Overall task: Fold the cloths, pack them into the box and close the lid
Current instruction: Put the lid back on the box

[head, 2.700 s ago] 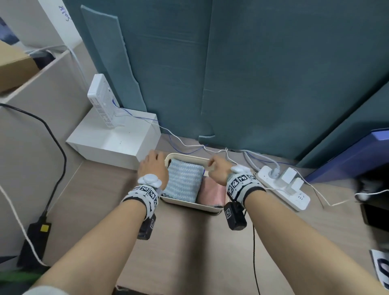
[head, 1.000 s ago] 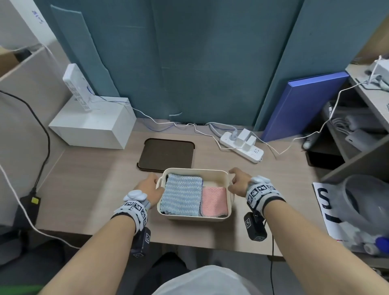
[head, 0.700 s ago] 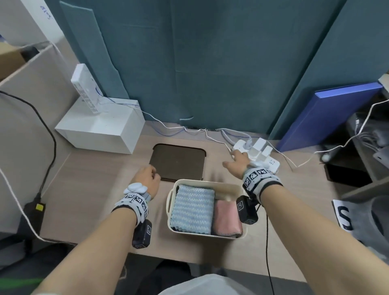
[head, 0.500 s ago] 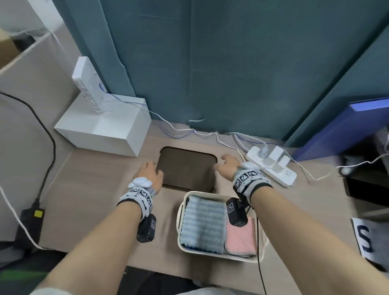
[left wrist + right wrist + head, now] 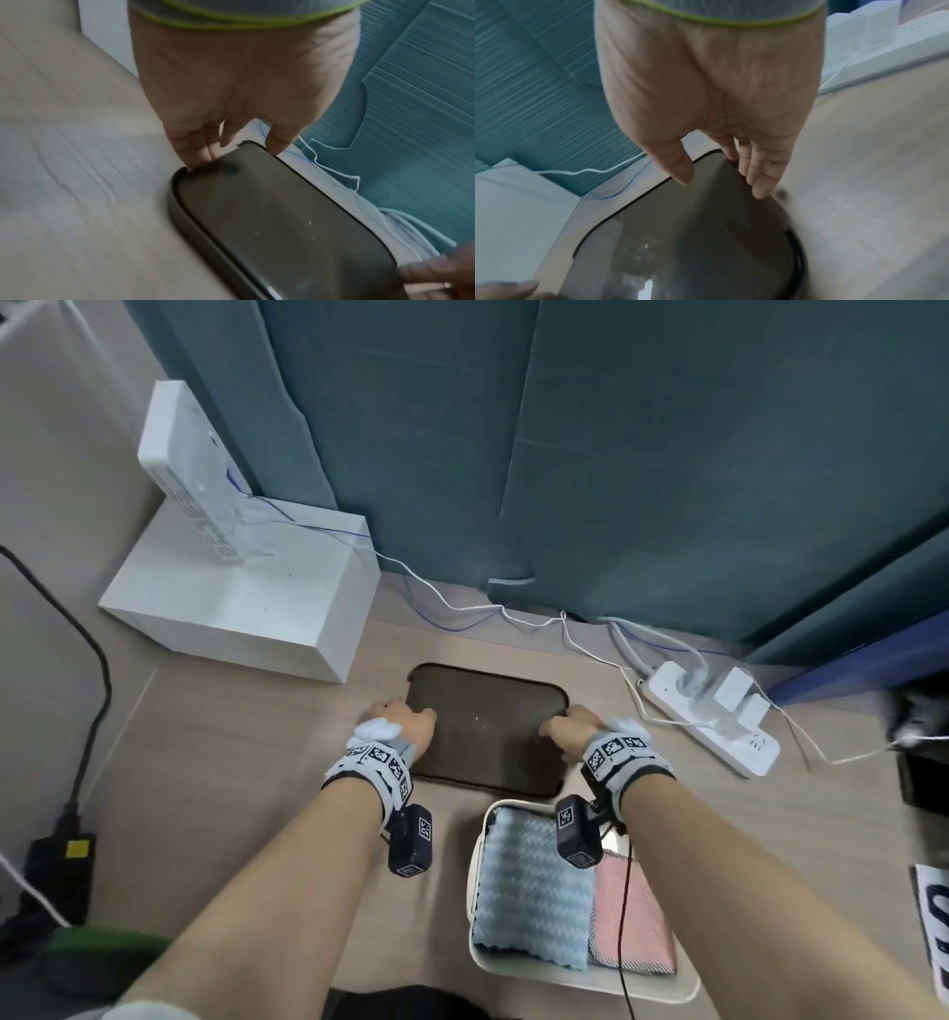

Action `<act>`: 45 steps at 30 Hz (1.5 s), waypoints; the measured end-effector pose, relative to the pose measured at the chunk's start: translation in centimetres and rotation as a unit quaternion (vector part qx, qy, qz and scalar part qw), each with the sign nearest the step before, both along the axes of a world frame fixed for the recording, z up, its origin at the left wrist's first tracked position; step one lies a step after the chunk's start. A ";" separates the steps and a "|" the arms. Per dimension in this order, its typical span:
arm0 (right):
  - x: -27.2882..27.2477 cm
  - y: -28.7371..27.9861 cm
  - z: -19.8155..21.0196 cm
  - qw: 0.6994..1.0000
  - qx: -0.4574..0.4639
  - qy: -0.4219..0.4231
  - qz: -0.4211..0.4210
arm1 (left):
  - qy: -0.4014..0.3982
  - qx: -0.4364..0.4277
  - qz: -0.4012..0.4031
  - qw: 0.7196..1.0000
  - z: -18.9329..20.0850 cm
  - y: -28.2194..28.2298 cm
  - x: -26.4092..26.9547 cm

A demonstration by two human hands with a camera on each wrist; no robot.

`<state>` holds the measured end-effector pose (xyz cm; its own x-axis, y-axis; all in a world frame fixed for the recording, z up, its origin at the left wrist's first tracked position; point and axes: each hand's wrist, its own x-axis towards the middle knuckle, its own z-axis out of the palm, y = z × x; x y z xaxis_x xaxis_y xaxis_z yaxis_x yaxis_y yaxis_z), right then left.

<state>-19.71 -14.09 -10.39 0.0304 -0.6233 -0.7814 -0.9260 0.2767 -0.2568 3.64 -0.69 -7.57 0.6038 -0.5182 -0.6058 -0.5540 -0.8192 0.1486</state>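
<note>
A dark brown lid lies flat on the wooden table behind the cream box. In the box a folded blue cloth lies on the left and a folded pink cloth on the right. My left hand holds the lid's left short edge; in the left wrist view its fingertips sit at the rim and the thumb rests on the lid near the far corner. My right hand holds the right edge, with fingers along the rim and the thumb over the lid.
A white box carrying a white device stands at the back left. A power strip with plugs and thin cables lies right of the lid. Teal panels close off the back. A blue board leans at the right.
The box was pulled toward me off the lid. Both hands then let go of its handles and reached forward to the lid's two short edges.
</note>
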 end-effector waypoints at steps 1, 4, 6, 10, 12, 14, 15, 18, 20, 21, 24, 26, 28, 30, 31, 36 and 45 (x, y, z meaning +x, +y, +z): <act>-0.3 -0.6 -1.3 1.000 0.003 -0.018 -0.023 | 0.011 0.010 0.014 1.000 0.0 -0.3 0.1; -0.6 -0.7 0.3 0.995 -0.001 -0.052 -0.089 | 0.028 -0.010 0.039 0.999 0.3 -0.9 0.2; -1.6 -1.3 0.7 0.981 0.006 -0.115 -0.158 | 0.037 -0.018 0.056 0.998 1.4 -1.6 0.0; -3.1 -1.5 5.6 0.932 -0.015 -0.221 -0.288 | 0.120 -0.120 0.168 0.971 2.4 -2.6 -0.9; -4.2 -1.8 6.8 0.900 -0.039 -0.269 -0.341 | 0.206 -0.228 0.211 0.928 0.3 -2.8 -0.7; -6.5 -1.0 8.9 0.877 -0.075 -0.306 -0.364 | 0.232 -0.293 0.232 0.898 0.1 -2.2 -1.8; -7.3 -0.9 9.4 0.872 -0.084 -0.321 -0.358 | 0.247 -0.305 0.244 0.887 1.1 -1.7 -2.2; -10.7 1.0 10.9 0.908 -0.139 -0.284 -0.276 | 0.179 -0.348 0.177 0.903 5.7 0.9 -6.2; -12.4 2.1 10.7 0.940 -0.208 -0.210 -0.171 | 0.142 -0.373 0.131 0.908 7.6 2.7 -7.7; -13.8 3.3 10.7 0.948 -0.220 -0.186 -0.136 | 0.116 -0.371 0.112 0.915 8.0 3.8 -8.8; -16.9 6.6 11.4 0.958 -0.226 -0.165 -0.060 | 0.056 -0.355 0.086 0.929 9.1 7.1 -12.0; -18.6 8.4 12.0 0.966 -0.222 -0.129 -0.019 | 0.015 -0.312 0.070 0.947 9.6 9.2 -13.6; -19.8 9.6 12.1 0.973 -0.217 -0.080 0.007 | -0.006 -0.275 0.042 0.960 9.5 10.7 -14.6; -21.3 11.0 12.3 0.976 -0.208 -0.058 0.015 | -0.029 -0.263 0.030 0.964 9.3 12.7 -16.0; -21.8 11.3 11.9 0.977 -0.204 -0.054 0.018 | -0.038 -0.265 0.029 0.963 9.2 13.4 -16.4; -21.9 14.4 13.0 0.977 -0.199 -0.060 0.038 | -0.070 -0.247 0.012 0.966 8.7 15.9 -17.3; -22.2 17.5 13.0 0.980 -0.179 -0.016 0.091 | -0.047 -0.236 -0.062 0.969 8.1 17.5 -17.7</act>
<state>-41.93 3.38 2.57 0.1877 -0.8387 -0.5112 -0.9413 -0.0049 -0.3375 -14.08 16.79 0.49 0.5607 -0.7957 -0.2291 -0.6724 -0.5991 0.4347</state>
